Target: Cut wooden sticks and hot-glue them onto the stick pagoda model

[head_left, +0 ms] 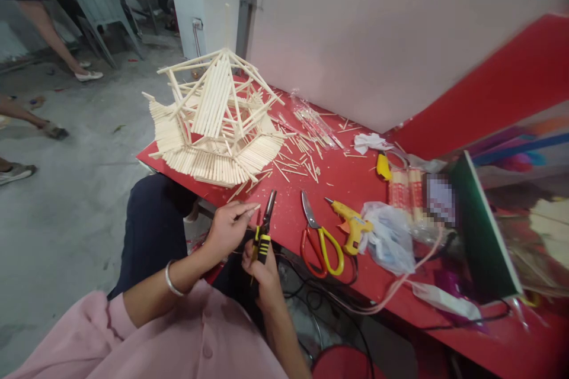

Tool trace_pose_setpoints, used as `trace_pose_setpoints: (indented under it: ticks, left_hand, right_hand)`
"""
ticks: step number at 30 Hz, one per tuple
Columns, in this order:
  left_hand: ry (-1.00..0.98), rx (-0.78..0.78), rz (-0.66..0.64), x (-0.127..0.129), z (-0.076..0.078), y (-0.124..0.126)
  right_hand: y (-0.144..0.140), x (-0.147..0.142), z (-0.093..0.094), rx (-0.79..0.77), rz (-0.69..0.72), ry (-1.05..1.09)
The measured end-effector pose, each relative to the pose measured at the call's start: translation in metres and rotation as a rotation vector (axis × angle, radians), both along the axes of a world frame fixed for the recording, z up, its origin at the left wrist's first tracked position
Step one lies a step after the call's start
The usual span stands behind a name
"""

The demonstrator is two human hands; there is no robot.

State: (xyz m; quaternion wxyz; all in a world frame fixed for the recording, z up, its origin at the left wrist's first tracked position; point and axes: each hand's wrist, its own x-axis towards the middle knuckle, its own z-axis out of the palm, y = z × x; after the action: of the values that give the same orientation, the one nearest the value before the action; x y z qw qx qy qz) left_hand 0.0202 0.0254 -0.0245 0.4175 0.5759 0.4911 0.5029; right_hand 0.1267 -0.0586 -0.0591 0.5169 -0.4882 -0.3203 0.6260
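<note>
Left fingers point(240, 209) pinch a stick point(256, 206) and right fingers point(247, 256) clamp pliers point(264, 243); packet print point(399, 194) blurs.

Yellow-black pliers point(264, 243), cream stick model point(212, 100), yellow glue gun point(354, 226), red table point(288, 222)

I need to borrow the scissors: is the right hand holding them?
No, the right hand grips a black-and-yellow tool; the scissors lie on the table.

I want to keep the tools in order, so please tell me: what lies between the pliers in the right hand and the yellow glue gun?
In the head view, scissors lie on the red table between the pliers and the glue gun.
</note>
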Motion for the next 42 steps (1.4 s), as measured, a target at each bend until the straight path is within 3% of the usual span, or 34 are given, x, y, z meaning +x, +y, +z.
trace_pose_setpoints:
  ticks: [2, 6, 14, 21, 25, 28, 34, 36, 40, 42]
  left_hand:
    - [-0.112, -0.106, 0.021, 0.001, 0.004, 0.002]
    - [-0.226, -0.196, 0.041, 0.004, 0.008, 0.003]
    - [-0.160, -0.006, 0.097, 0.007, 0.001, -0.002]
    - [-0.135, 0.011, 0.082, 0.011, 0.003, -0.005]
    - [-0.137, -0.033, 0.127, 0.017, 0.003, -0.005]
    - [-0.146, -0.063, 0.087, 0.017, 0.006, -0.004]
    - [-0.237, -0.176, 0.039, 0.015, 0.015, -0.005]
    - [-0.267, -0.229, 0.046, 0.014, 0.014, -0.004]
    - [-0.307, -0.260, 0.042, 0.010, 0.008, -0.001]
    - [-0.319, -0.275, 0.026, 0.008, 0.007, 0.001]
  right_hand:
    - [-0.001, 0.002, 0.004, -0.013, 0.046, 0.006]
    - [-0.001, 0.000, 0.013, 0.077, 0.044, -0.245]
    - [0.004, -0.001, 0.013, 0.156, -0.009, -0.639]
    - [0.003, -0.005, 0.010, 0.075, -0.010, -0.526]
    - [0.006, 0.004, 0.012, 0.084, -0.027, -0.594]
    - [0.020, 0.025, 0.019, 0.089, -0.003, -0.833]
    - [0.067, 0.040, 0.030, -0.041, -0.038, -1.596]
    - [0.074, 0.038, 0.030, 0.043, -0.074, -1.701]
    - [0.071, 0.047, 0.030, 0.353, -0.168, -1.807]
    - [0.060, 0.061, 0.031, 0.368, -0.186, -1.844]
